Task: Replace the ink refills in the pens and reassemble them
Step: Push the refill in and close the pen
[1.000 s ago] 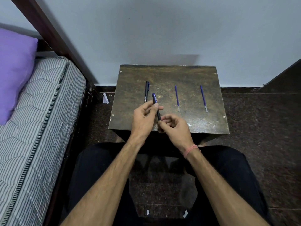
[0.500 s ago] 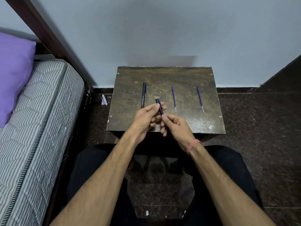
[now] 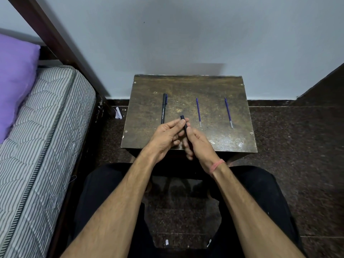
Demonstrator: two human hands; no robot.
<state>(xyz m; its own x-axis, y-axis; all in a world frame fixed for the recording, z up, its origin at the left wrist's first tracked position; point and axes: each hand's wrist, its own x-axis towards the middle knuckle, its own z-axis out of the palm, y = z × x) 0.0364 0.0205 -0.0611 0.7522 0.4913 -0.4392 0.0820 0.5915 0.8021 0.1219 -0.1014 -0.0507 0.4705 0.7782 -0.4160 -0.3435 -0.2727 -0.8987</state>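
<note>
Only the one head view. Compared with a second ago, the left hand (image 3: 167, 135) has slid further up the dark blue plastic pen (image 3: 184, 125), so only the capped far end pokes out past the fingertips, where a good stretch of barrel showed before. Both hands have also drawn in a bit toward the near edge of the worn brown wooden table (image 3: 240, 116). The left hand pinches the pen's upper part; the right hand (image 3: 198, 144) curls round its lower part. My guess is the pen's about to be pulled or twisted apart. It sits above the table's near edge, long axis near to far, cap end toward the wall.

A second black pen with white lettering (image 3: 163, 108) lies left of centre, and two thin purple refills (image 3: 198, 112) (image 3: 228, 112) lie untouched toward the right edge, all roughly parallel.
</note>
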